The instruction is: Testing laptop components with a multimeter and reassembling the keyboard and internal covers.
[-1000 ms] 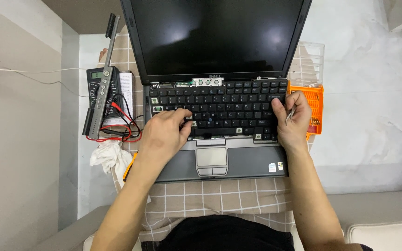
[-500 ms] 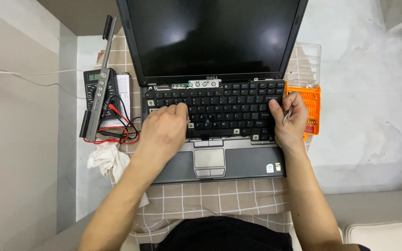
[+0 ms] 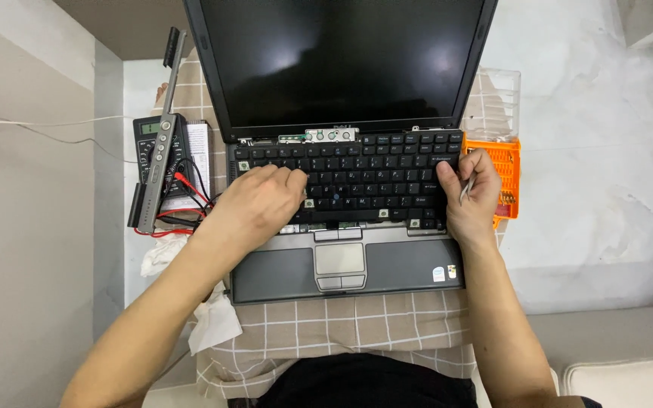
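Note:
An open grey laptop (image 3: 341,268) with a dark screen (image 3: 341,60) lies on a checked cloth. Its black keyboard (image 3: 372,181) sits loose in the body, with the strip above the keys removed. My left hand (image 3: 258,200) rests flat on the keyboard's left part, fingers pressing the keys. My right hand (image 3: 471,193) grips the keyboard's right edge and also holds a thin metal tool (image 3: 465,187) between its fingers.
A multimeter (image 3: 153,151) with red and black leads lies left of the laptop, under a long grey trim strip (image 3: 159,136). An orange screwdriver-bit case (image 3: 506,174) sits at the right. Crumpled tissue (image 3: 209,321) lies at the lower left, on the checked cloth (image 3: 341,332).
My left hand has slid a little right across the keys. The right hand keeps its hold on the keyboard's right edge. The camera view has shifted slightly.

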